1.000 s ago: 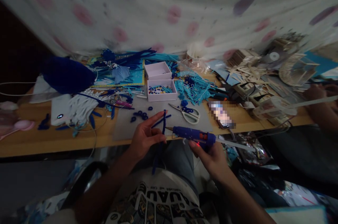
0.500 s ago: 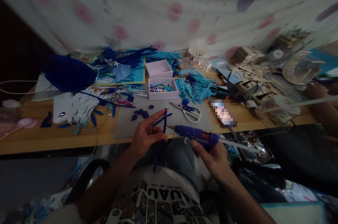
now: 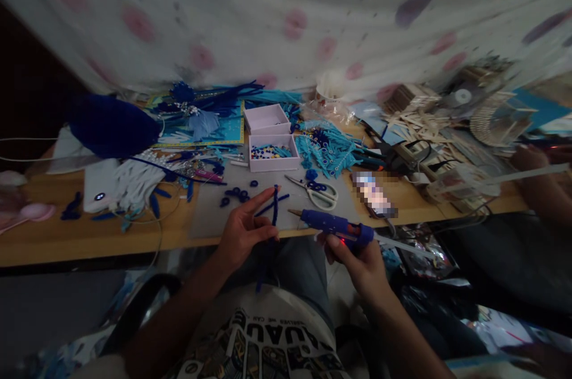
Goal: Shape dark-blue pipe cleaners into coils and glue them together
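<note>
My left hand (image 3: 245,230) is closed on a dark blue pipe cleaner (image 3: 275,206), which stands upright along the fingertips and hangs down below the hand. A blue glue gun (image 3: 333,224) is gripped in my right hand (image 3: 357,263), its nozzle pointing left, a short gap from the pipe cleaner. A small red light glows near its handle, and a clear glue stick (image 3: 404,246) sticks out of its back. Behind the hands, white-handled scissors (image 3: 324,194) and several dark blue rings (image 3: 236,194) lie on a grey mat (image 3: 208,218).
Beyond the mat stands a white box (image 3: 273,162) of beads, beside light blue pipe cleaner pieces (image 3: 328,152). A phone (image 3: 373,193) lies to the right, near wooden sticks (image 3: 429,117). Another person's hand (image 3: 529,158) is at the far right.
The glue gun's nozzle has drawn slightly away to the right from the pipe cleaner. A red light now shows on the gun. The whole view has shifted slightly.
</note>
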Demonstrator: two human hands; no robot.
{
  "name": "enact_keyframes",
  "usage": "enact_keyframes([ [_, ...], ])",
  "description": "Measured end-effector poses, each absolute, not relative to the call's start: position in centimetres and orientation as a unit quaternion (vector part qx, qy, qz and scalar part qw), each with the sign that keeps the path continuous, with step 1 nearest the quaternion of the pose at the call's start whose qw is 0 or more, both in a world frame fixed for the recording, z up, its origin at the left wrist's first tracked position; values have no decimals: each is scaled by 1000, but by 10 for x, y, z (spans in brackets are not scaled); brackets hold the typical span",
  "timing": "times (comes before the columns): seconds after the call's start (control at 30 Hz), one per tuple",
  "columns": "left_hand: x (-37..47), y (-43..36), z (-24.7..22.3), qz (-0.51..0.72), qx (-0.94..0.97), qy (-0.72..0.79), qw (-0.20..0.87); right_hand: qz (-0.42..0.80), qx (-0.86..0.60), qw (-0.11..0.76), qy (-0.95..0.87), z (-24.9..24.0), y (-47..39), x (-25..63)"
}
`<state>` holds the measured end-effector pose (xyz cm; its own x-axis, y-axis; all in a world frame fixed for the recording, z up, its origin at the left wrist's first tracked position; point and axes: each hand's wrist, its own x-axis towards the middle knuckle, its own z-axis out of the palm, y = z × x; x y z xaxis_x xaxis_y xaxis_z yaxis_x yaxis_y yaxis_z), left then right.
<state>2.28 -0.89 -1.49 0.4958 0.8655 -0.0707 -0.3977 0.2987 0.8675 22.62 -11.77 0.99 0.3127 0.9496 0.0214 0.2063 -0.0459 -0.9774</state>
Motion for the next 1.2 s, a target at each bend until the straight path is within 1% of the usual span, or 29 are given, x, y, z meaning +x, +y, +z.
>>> enact_keyframes([
  [0.2,21,-7,-16,422,401,296,758,365,-592,587,-414,-3,-114,246],
  [0.47,25,-5,-16,424,399,284,762,381,-569,610,-399,-8,-117,250],
  [0.53,23,-5,-15,429,395,290,758,346,-580,628,-387,-11,-113,261],
  [0.6,20,-5,-15,434,389,300,755,279,-616,638,-368,-17,-105,279],
  [0.67,18,-5,-16,437,383,309,753,205,-674,621,-343,-24,-97,298],
  [0.73,16,-6,-16,437,380,315,752,145,-733,582,-320,-31,-91,315],
  [0.8,14,-7,-16,440,380,325,746,99,-760,575,-286,-35,-90,329],
  [0.83,13,-7,-16,443,380,331,742,81,-756,593,-265,-35,-90,336],
  [0.93,11,-7,-17,450,380,340,732,40,-693,689,-210,-29,-100,363],
  [1.0,11,-7,-18,450,380,342,732,9,-666,719,-199,-25,-109,390],
  [1.03,11,-7,-19,449,378,344,733,-11,-674,713,-193,-24,-114,404],
  [1.07,11,-7,-19,449,376,347,733,-23,-699,688,-196,-25,-119,419],
  [1.13,12,-7,-20,452,371,352,731,-33,-771,592,-232,-30,-126,445],
  [1.2,12,-8,-21,455,368,354,730,-18,-798,547,-253,-39,-127,464],
])
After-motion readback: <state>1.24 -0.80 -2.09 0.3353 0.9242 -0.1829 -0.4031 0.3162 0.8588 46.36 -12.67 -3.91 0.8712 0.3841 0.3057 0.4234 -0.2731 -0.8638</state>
